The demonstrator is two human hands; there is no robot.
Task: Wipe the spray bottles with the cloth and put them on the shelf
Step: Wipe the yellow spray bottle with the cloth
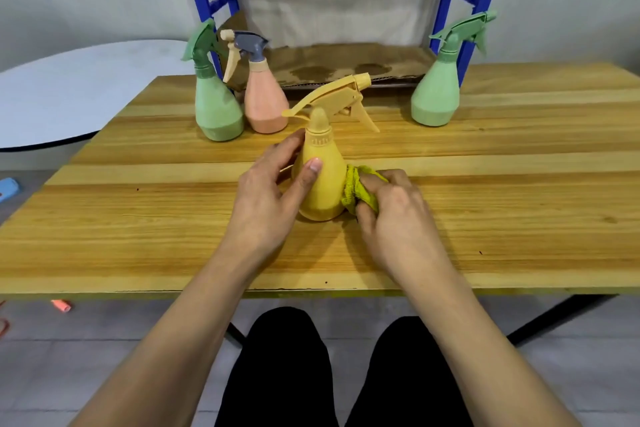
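**Wiping the yellow bottle**

Black-clad knees (311, 374) sit under the wooden counter (138, 218). On it, the left hand (266, 198) grips the upright yellow spray bottle (320, 180). The right hand (394, 211) is closed on a yellow-green cloth (353, 187), pressed to the bottle's side. Two green bottles (216, 104) (436, 94) and a pink one (265, 104) stand farther back, near the blue shelf (346, 62).

Most of crumpled yellow-green cloth (356, 189) hidden inside right grip (394, 208); blue metal shelf frame (446, 3) cut off at top edge.
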